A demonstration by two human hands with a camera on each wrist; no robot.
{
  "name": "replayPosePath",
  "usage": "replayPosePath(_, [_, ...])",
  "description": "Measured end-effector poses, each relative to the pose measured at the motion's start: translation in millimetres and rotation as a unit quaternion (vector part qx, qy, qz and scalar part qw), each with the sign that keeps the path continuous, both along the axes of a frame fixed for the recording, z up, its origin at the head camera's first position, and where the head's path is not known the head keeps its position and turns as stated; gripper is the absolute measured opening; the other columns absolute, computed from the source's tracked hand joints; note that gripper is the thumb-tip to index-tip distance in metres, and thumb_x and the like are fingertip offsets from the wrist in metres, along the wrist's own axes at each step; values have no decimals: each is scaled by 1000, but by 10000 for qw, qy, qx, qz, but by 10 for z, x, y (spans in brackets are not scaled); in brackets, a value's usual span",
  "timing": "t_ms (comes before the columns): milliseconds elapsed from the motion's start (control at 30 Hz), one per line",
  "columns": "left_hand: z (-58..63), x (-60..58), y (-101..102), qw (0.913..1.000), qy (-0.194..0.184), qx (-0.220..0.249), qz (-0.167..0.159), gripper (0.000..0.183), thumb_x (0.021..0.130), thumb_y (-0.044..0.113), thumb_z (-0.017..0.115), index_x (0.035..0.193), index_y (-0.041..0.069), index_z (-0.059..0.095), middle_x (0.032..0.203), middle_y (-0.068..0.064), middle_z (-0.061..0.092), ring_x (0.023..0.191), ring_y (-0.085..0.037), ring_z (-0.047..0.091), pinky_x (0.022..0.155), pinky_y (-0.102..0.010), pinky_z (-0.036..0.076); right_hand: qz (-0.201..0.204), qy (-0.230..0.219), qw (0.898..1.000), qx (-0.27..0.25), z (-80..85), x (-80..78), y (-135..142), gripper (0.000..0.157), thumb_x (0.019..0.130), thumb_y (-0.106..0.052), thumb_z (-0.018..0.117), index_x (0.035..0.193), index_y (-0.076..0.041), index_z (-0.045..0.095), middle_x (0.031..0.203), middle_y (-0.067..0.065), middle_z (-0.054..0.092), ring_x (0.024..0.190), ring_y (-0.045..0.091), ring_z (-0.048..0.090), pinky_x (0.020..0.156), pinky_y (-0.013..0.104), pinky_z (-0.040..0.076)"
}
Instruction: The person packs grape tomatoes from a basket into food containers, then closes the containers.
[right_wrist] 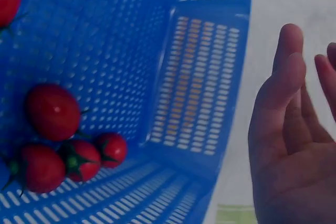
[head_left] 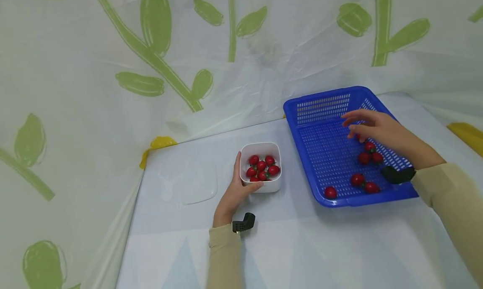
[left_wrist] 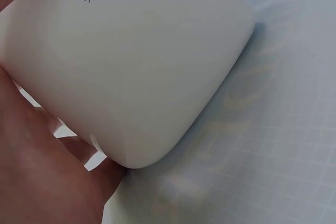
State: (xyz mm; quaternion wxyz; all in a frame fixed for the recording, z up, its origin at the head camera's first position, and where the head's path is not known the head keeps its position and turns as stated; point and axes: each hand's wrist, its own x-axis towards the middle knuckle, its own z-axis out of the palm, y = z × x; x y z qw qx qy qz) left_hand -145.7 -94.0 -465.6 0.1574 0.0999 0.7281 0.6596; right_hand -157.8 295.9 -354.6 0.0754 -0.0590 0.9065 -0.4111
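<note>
A small white square container [head_left: 271, 186] stands on the table with several cherry tomatoes [head_left: 261, 166] inside. My left hand [head_left: 235, 191] grips it from the left, thumb over the near rim and fingers along the side. The left wrist view shows the container's smooth wall with black lettering, the palm [left_wrist: 47, 166] against it. Over the far right part of a blue plastic basket [head_left: 318, 148], my right hand [head_left: 383, 129] hovers with loosely bent fingers and nothing between them. Below and nearer lie several more cherry tomatoes [head_left: 364, 158] on the basket's perforated floor.
A pale, flat piece with rounded corners [head_left: 200, 184] lies on the table left of the container. Behind the table hangs a white sheet [head_left: 245, 92] printed with green leaves. The basket's raised rim [head_left: 303, 157] stands between the container and the loose tomatoes.
</note>
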Motion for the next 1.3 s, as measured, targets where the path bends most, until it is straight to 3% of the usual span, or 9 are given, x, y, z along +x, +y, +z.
replayPosePath(167, [-19, 23, -1, 10000, -66, 72, 5, 95, 75, 24, 71, 137, 50, 4, 146, 13, 10, 132, -15, 11, 102, -51, 15, -135, -790, 9964, 290, -133, -100, 115, 50, 91, -43, 42, 130, -11, 39, 118, 18, 51, 102, 32, 50, 83, 53, 39])
replayPosePath(300, [-10, 50, 7, 9998, -152, 93, -15, 94, 77, 19, 69, 136, 50, 4, 146, 12, 10, 133, -16, 10, 102, -52, 15, -166, -1060, 9933, 438, -245, -180, 178, 45, 94, -31, 42, 129, -4, 38, 114, 25, 52, 98, 34, 52, 78, 48, 43])
replayPosePath(533, [184, 121, 21, 9998, -185, 82, -19, 96, 76, 18, 69, 141, 40, 2, 148, 3, 8, 133, -20, 9, 103, -51, 14, -52, -1366, 9890, 558, -356, -315, 235, 40, 91, -7, 41, 129, 5, 35, 122, 33, 33, 95, 39, 53, 72, 42, 49])
replayPosePath(633, [237, 140, 14, 9999, -150, 16, -59, 96, 77, 18, 68, 142, 35, -1, 148, 1, 7, 134, -22, 9, 103, -50, 14, 63, -1500, 9864, 668, -403, -363, 252, 42, 89, -2, 42, 129, 7, 34, 117, 34, 35, 89, 37, 54, 68, 40, 50])
replayPosePath(867, [235, 143, 10, 9999, -66, 80, -94, 97, 77, 18, 69, 142, 36, 0, 148, 2, 7, 133, -23, 10, 103, -50, 14, 256, -1474, 9838, 990, -503, -402, 265, 45, 84, 3, 44, 126, 13, 31, 107, 37, 43, 78, 28, 56, 62, 37, 50])
replayPosePath(1133, [245, 131, 19, 9999, -32, 88, -84, 96, 77, 17, 68, 142, 36, 0, 148, 2, 8, 134, -22, 10, 103, -50, 14, 252, -1165, 9846, 1279, -517, -444, 263, 42, 82, 5, 44, 121, 19, 34, 89, 28, 52, 64, 22, 55, 56, 35, 49])
replayPosePath(1300, [255, 117, 25, 9999, -23, 139, -95, 97, 76, 18, 69, 142, 36, 0, 148, 3, 7, 134, -22, 9, 103, -51, 13, 269, -1407, 9761, 1632, -521, -468, 253, 44, 79, 5, 47, 119, 19, 36, 82, 22, 53, 58, 19, 53, 53, 32, 47])
